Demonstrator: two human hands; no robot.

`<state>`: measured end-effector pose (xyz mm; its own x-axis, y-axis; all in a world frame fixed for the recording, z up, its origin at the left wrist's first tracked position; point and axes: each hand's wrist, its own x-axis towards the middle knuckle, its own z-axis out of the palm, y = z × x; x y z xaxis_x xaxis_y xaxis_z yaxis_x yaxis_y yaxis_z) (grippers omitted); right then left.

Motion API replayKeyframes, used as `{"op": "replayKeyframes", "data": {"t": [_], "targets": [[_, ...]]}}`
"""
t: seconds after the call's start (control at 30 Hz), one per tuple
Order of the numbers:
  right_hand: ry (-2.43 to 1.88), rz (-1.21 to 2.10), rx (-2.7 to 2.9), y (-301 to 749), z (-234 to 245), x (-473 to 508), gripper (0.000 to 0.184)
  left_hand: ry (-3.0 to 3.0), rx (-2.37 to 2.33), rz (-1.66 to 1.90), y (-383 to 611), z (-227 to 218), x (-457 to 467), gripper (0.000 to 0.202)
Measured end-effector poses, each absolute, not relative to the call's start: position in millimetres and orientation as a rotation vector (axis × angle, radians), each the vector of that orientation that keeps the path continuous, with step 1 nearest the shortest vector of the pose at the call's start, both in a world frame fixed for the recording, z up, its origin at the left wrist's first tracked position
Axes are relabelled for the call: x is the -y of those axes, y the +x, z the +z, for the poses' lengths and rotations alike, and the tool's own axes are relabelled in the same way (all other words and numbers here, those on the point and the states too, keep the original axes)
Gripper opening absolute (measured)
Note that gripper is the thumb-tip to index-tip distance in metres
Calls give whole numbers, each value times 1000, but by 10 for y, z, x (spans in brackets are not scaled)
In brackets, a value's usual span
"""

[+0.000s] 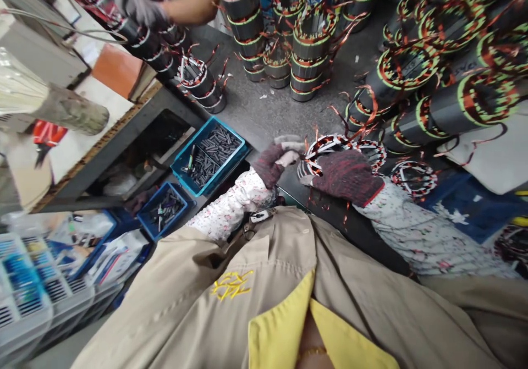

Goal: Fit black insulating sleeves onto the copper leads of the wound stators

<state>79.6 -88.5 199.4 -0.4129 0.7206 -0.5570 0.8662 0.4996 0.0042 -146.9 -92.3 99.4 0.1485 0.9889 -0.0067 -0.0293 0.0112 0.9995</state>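
A motor stator (326, 144) with copper windings and white slot liners lies at the table's front edge, its open end facing up. My right hand (346, 175), in a dark red knitted glove, is wrapped over its near right side. My left hand (281, 159), gloved the same with pale fingertips, is closed at the stator's left rim, near loose copper wire ends. Whatever its fingers pinch is too small to make out. Just right of my right hand's knuckles stands another white-lined stator (374, 154), partly covered, and beyond it a further wound ring (413, 178).
Stacked stators with green rims (307, 55) stand at the back; more (412, 66) crowd the right. A teal bin (243, 148) of small dark pieces is left, beside a smaller blue bin (142, 215). Across the table a co-worker's gloved hand (140, 7) reaches over stators.
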Motion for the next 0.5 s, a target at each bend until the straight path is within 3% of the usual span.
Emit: {"op": "replayKeyframes", "data": {"t": [0.1,0.23,0.5], "targets": [[1208,-331,-2325,872,1925,861,52,945,-1157,1198,-1618,906,969,66],[1025,-230,-2431,1032,1806,780,54,744,-1156,1044,-1711,650,1025,82],[964,-234,-2388,981,1920,709,54,1029,-1075,795,-1617,383,1008,65]]}}
